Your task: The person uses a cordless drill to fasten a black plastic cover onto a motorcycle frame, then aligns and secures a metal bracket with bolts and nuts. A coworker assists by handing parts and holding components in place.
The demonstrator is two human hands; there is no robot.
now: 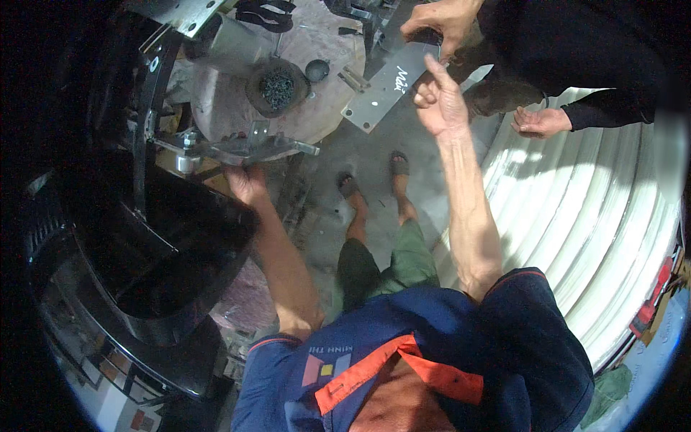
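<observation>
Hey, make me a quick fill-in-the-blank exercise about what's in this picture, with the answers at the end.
1. The person's bare right hand is near a flat grey rectangular metal plate whose handwriting is coloured ____.
2. Sideways in the picture, the person's bare left hand lies to the plate's ____.
3. Another person's lower bare hand extends from a long cloth sleeve coloured ____.
Answers: white; left; black.

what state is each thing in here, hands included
metal plate: tilted, marked in white, held at its upper end
co-worker's upper hand: gripping the plate
co-worker's lower hand: fingers curled
right hand: one digit extended, by the plate; contact unclear
left hand: partly hidden below the metal bar; grip unclear
container: uncovered, holding dark bits
</observation>
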